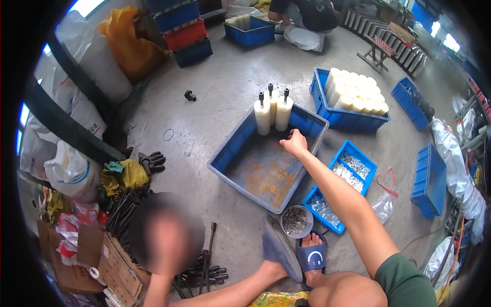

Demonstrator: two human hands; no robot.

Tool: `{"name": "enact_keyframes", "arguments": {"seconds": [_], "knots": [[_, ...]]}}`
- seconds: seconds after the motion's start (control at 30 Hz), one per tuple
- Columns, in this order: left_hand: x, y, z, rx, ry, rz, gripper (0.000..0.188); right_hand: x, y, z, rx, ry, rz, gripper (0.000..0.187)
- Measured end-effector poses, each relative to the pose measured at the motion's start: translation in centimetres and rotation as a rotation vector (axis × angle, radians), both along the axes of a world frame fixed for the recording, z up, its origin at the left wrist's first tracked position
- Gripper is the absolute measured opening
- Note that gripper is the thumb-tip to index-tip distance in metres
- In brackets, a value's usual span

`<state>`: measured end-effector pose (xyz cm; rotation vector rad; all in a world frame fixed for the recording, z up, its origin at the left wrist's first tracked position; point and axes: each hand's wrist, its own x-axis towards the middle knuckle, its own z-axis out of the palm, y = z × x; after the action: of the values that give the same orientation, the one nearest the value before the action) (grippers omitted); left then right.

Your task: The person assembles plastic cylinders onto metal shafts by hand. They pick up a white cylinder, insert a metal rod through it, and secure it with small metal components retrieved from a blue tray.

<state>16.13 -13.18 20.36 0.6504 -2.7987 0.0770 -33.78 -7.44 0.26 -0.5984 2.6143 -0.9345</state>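
Note:
My right hand reaches over the grimy blue bin, its fingers curled together near the far right wall. Whatever it may hold is hidden. Just left of it, three cream-coloured cylinders stand upright in the bin's far corner, each topped by a black rod end. My left hand is at the lower left beside a heap of black rods; a round blur covers its fingers. More black rods with thicker ends lie on the floor by that forearm.
Right of the bin are a divided blue tray of small metal parts and a round tub of screws. Behind stands a blue crate of cream cylinders. A black glove lies left; a person crouches far back.

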Motion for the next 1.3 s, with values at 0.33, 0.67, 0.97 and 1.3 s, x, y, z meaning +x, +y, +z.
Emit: {"name": "enact_keyframes", "arguments": {"seconds": [0.33, 0.67, 0.97, 1.3], "knots": [[-1.4, 3.0, -4.1, 0.361, -0.080, 0.248, 0.032, -3.9, -9.9, -8.5, -0.080, 0.090, -0.464, 0.057], [-12.1, 4.3, -5.5, 0.603, 0.328, 0.184, 0.027, -1.6, -9.5, -3.1, -0.379, 0.264, -0.376, 0.065], [-26.2, -1.1, 7.6, 0.369, 0.968, -0.169, 0.032, 4.9, -1.8, 8.2, -0.580, 0.401, 0.102, 0.062], [-22.5, -5.0, 9.5, 0.296, 0.447, -0.041, 0.048, 17.1, 5.6, 14.5, -0.715, 0.210, 0.494, 0.068]]}}
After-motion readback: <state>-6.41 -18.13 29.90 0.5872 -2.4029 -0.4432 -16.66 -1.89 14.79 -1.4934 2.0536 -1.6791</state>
